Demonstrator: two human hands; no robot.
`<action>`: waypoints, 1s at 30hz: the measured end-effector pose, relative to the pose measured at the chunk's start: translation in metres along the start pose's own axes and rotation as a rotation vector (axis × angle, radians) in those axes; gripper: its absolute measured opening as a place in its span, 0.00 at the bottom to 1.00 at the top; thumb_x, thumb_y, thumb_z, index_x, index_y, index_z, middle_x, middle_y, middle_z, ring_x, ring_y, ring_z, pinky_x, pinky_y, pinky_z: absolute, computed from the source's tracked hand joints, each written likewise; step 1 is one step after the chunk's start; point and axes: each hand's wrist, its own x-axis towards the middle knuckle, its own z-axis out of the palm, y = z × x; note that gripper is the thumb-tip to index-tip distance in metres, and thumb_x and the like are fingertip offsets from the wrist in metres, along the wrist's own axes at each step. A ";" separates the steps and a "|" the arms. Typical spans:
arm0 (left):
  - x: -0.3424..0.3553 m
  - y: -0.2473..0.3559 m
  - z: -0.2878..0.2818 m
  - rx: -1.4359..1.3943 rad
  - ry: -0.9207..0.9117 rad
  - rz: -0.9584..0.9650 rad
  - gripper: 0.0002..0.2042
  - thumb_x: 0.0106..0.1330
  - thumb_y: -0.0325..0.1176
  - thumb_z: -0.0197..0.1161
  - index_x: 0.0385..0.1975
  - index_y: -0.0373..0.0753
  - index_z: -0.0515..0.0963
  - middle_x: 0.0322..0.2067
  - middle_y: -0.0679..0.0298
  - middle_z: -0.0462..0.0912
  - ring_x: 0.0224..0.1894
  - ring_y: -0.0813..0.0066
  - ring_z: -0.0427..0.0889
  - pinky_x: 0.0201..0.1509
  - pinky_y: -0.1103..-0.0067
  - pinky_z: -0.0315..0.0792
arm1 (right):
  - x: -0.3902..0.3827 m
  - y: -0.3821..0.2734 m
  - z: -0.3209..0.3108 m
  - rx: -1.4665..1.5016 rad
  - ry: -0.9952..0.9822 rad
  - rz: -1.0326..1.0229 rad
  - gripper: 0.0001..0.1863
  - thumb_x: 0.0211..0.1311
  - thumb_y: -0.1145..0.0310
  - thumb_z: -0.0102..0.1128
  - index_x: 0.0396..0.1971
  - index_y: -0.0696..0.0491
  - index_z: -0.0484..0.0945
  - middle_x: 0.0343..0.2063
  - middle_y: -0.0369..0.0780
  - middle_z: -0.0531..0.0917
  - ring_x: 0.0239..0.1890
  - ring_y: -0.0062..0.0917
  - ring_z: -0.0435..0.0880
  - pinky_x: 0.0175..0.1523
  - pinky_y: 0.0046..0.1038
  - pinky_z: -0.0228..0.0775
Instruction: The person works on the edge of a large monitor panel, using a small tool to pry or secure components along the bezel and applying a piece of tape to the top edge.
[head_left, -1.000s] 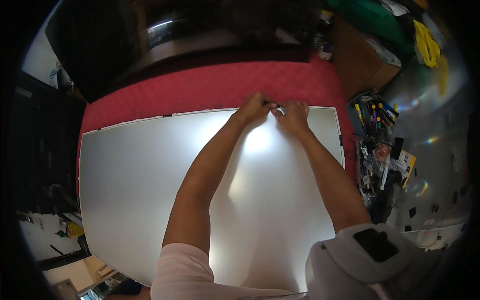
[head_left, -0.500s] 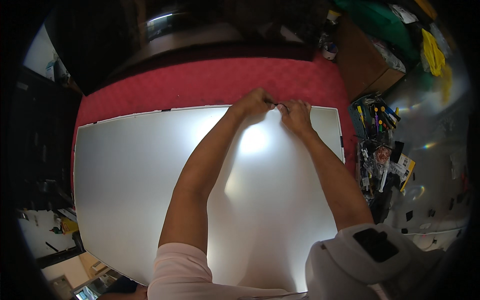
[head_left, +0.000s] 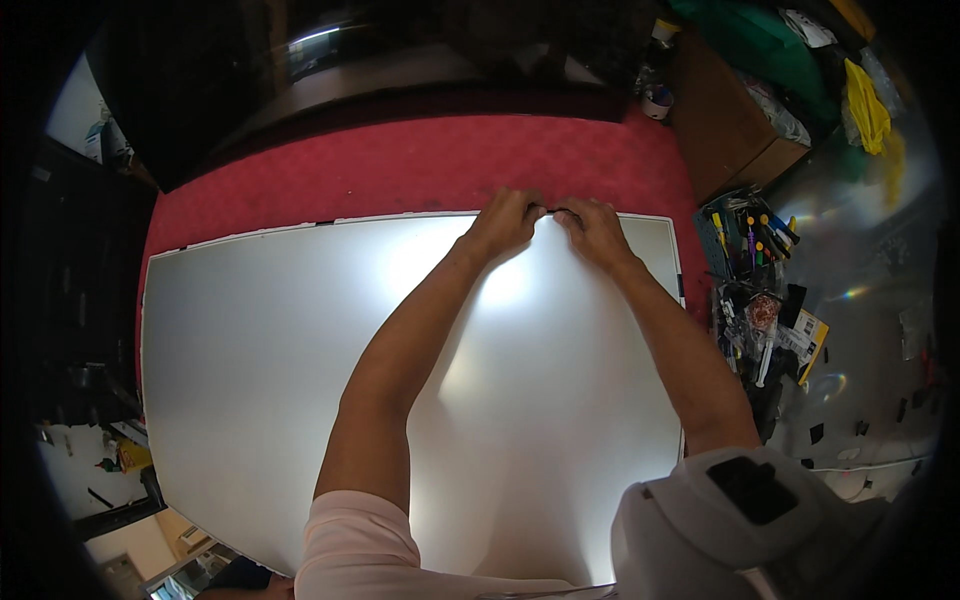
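Note:
A large white, glossy panel lies flat in front of me, with a thin pale rim and a few short black patches along its edges. At its far edge, right of the middle, both hands meet. My left hand is closed, thumb and fingers pinched at the rim. Close beside it, my right hand has its fingers bent over the same edge, the thumb pressed in. Between the fingertips a small dark strip shows; most of it is hidden by the fingers.
Red cloth lies under the panel. Beyond it stands a large dark glossy screen. To the right are a tool basket with screwdrivers and pliers, bagged small parts and a cardboard box.
My left hand has lowered slightly and its knuckles have turned. The panel's left corner stands a little further left in view. Both hands stay at the far edge.

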 end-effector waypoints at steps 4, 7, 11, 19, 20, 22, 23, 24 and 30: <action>0.000 -0.003 0.005 0.009 0.028 0.003 0.06 0.61 0.24 0.57 0.32 0.31 0.80 0.25 0.47 0.81 0.29 0.51 0.81 0.35 0.65 0.71 | 0.001 0.001 0.003 0.069 0.015 0.060 0.06 0.60 0.67 0.57 0.33 0.51 0.81 0.31 0.39 0.84 0.37 0.35 0.80 0.47 0.40 0.63; 0.001 -0.005 0.004 0.001 0.032 0.006 0.06 0.61 0.25 0.57 0.33 0.31 0.80 0.27 0.47 0.81 0.30 0.52 0.82 0.36 0.65 0.72 | 0.002 -0.004 0.005 0.036 0.048 0.082 0.06 0.60 0.68 0.56 0.33 0.51 0.81 0.31 0.39 0.84 0.37 0.35 0.80 0.47 0.39 0.63; 0.008 -0.009 0.002 -0.033 -0.029 -0.049 0.07 0.62 0.26 0.57 0.34 0.31 0.80 0.30 0.49 0.83 0.34 0.57 0.83 0.40 0.68 0.73 | 0.005 -0.008 0.007 -0.021 0.065 0.102 0.06 0.61 0.68 0.55 0.33 0.51 0.81 0.30 0.39 0.84 0.37 0.35 0.80 0.45 0.39 0.62; 0.037 -0.039 -0.010 -0.238 -0.338 -0.216 0.11 0.58 0.33 0.64 0.38 0.33 0.80 0.38 0.53 0.83 0.41 0.63 0.81 0.48 0.70 0.72 | 0.012 -0.016 -0.001 0.061 -0.023 0.239 0.10 0.63 0.64 0.55 0.33 0.55 0.79 0.24 0.45 0.81 0.27 0.37 0.80 0.39 0.37 0.68; 0.039 -0.042 -0.010 -0.260 -0.401 -0.207 0.13 0.57 0.34 0.65 0.38 0.33 0.81 0.38 0.53 0.83 0.42 0.63 0.81 0.48 0.70 0.72 | 0.011 -0.013 0.000 0.056 -0.009 0.224 0.10 0.63 0.64 0.56 0.33 0.55 0.79 0.23 0.45 0.81 0.27 0.37 0.80 0.38 0.36 0.68; 0.038 -0.048 -0.005 -0.169 -0.346 -0.231 0.16 0.55 0.35 0.66 0.41 0.33 0.81 0.39 0.52 0.83 0.43 0.62 0.81 0.50 0.71 0.71 | 0.010 -0.006 0.002 0.047 0.018 0.193 0.11 0.63 0.63 0.56 0.33 0.56 0.79 0.21 0.45 0.80 0.25 0.35 0.79 0.36 0.35 0.69; 0.035 -0.045 -0.005 -0.122 -0.317 -0.248 0.17 0.54 0.36 0.67 0.42 0.34 0.81 0.39 0.52 0.83 0.43 0.62 0.81 0.50 0.71 0.71 | 0.010 -0.007 0.001 0.028 -0.006 0.197 0.11 0.63 0.64 0.56 0.34 0.56 0.79 0.22 0.45 0.80 0.27 0.34 0.80 0.38 0.34 0.69; 0.037 -0.041 -0.007 -0.076 -0.359 -0.277 0.17 0.54 0.35 0.67 0.41 0.33 0.81 0.38 0.54 0.83 0.42 0.64 0.80 0.49 0.72 0.71 | 0.010 -0.008 -0.001 0.009 -0.031 0.201 0.10 0.63 0.64 0.56 0.35 0.57 0.79 0.23 0.45 0.81 0.28 0.33 0.81 0.39 0.34 0.70; 0.045 -0.024 -0.013 0.011 -0.465 -0.343 0.17 0.51 0.35 0.69 0.39 0.33 0.82 0.36 0.56 0.83 0.41 0.68 0.79 0.46 0.74 0.70 | 0.009 0.005 -0.008 0.252 -0.184 0.288 0.11 0.60 0.67 0.60 0.41 0.55 0.79 0.39 0.44 0.84 0.44 0.35 0.82 0.53 0.35 0.69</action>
